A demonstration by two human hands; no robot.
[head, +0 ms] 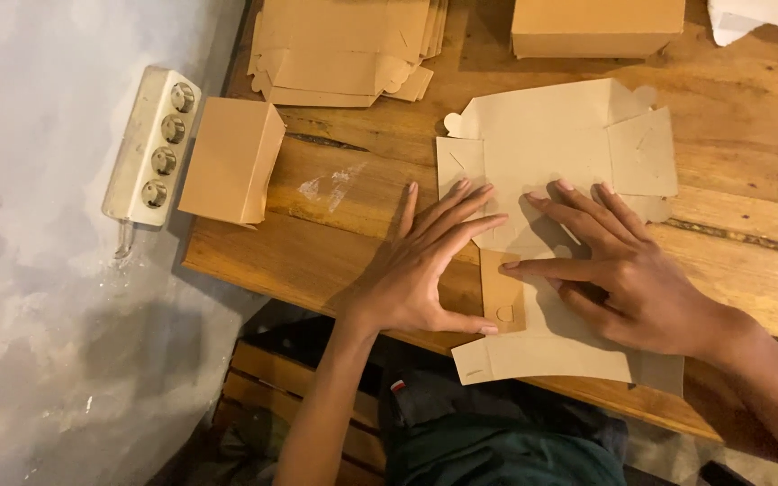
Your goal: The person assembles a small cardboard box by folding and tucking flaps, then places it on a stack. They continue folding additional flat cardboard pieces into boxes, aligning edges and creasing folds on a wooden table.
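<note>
At the frame's center, my left hand and right hand, fingers spread wide, press the flat cardboard sheet on the table.

Both arms are seen bare to the elbow, no sleeves, rings or watch; the left hand and right hand show short nails; dark green clothing is worn below
</note>
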